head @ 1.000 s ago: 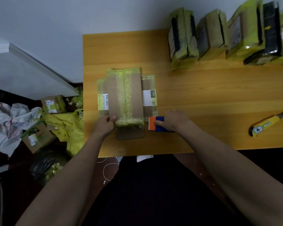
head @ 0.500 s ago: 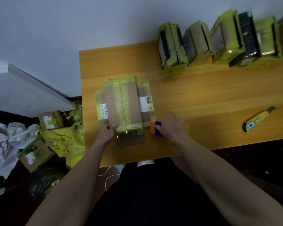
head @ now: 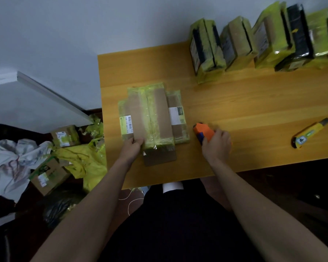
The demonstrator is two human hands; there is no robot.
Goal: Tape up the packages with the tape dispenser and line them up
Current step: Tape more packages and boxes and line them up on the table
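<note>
A flat brown cardboard package [head: 151, 118] wrapped in yellow-green tape lies on the left part of the wooden table [head: 244, 103]. My left hand [head: 131, 148] grips its near left edge. Just right of the package, my right hand [head: 217, 141] holds the orange and blue tape dispenser [head: 202, 130], which rests on the table apart from the package. Several taped packages [head: 263, 38] stand upright in a row along the back right of the table.
A yellow utility knife [head: 311, 133] lies near the table's right front. On the floor to the left are cardboard boxes [head: 51, 171], crumpled yellow tape [head: 83, 159] and white cloth [head: 6, 163]. A white wall is behind the table.
My right hand has moved the tape dispenser a little to the right, away from the package's near right corner. My left hand still holds the package edge.
</note>
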